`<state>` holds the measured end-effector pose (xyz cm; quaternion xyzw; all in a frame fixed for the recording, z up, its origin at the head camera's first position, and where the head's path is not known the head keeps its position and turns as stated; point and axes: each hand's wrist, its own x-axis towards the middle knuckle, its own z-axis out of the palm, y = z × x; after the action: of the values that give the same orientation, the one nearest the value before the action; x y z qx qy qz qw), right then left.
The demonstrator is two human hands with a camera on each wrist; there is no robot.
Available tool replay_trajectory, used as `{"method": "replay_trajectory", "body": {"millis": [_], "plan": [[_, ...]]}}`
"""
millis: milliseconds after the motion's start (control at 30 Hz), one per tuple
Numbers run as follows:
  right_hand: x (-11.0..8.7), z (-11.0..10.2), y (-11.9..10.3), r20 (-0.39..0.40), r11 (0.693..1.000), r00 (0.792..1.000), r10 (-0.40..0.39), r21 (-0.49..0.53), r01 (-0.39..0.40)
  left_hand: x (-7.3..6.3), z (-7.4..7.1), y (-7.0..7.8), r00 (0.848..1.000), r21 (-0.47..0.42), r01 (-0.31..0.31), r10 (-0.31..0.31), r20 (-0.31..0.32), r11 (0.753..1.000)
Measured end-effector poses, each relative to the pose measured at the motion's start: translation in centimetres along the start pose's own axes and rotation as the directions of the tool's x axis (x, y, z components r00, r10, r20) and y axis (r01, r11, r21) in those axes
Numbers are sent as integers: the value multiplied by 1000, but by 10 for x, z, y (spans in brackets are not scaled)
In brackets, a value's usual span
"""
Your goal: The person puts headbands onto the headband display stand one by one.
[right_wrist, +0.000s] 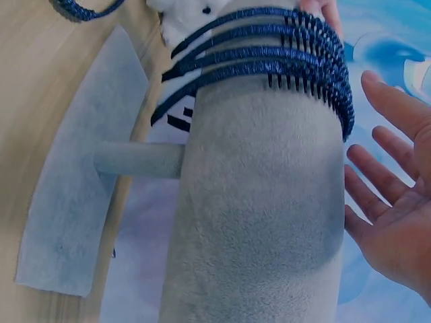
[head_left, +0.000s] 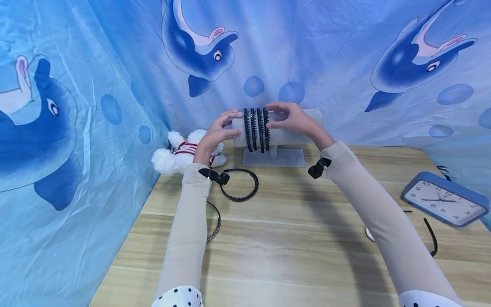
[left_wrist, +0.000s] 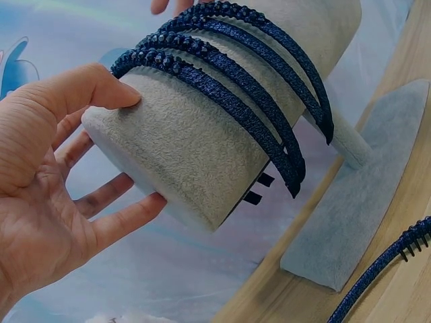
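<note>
Several dark blue headbands with beaded tops and comb teeth sit side by side round a grey plush display roll. The roll lies level on a stand with a flat grey base. At the roll's left end, my left hand touches it, thumb on the surface and other fingers spread at the end face. My right hand is beside the roll, right of the headbands, fingers apart and fairly straight. In the head view its thumb and index finger reach toward the rightmost headband; whether they touch it, I cannot tell.
A white plush toy in red stripes is behind my left wrist. Two loose headbands lie on the left of the table, one a ring-shaped headband. A blue clock and another dark headband are at right. A dolphin-print curtain hangs behind.
</note>
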<state>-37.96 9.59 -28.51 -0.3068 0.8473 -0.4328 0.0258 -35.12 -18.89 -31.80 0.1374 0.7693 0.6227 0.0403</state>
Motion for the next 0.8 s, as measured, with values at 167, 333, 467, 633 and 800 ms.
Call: {"method": "replay_trajectory", "body": {"millis": [167, 333, 467, 633, 800], "plan": [[-17, 5, -1, -12, 998, 1000, -22, -52, 21, 1, 0, -1, 1000, 1, -4, 4, 6, 1000], [-38, 17, 1, -1, 997, 997, -72, -22, 72, 1, 0, -3, 1000, 6, -12, 12, 5, 1000], [-54, 32, 7, 14, 995, 996, -89, 36, 88, 1, -1, -3, 1000, 10, -15, 15, 7, 1000], [-69, 56, 20, 71, 991, 989, -130, 17, 129, 1, -1, -2, 1000, 16, -8, 8, 3, 1000], [-78, 78, 31, 155, 989, 978, -139, -35, 146, 1, 0, -2, 1000, 26, -5, 5, 4, 1000]]}}
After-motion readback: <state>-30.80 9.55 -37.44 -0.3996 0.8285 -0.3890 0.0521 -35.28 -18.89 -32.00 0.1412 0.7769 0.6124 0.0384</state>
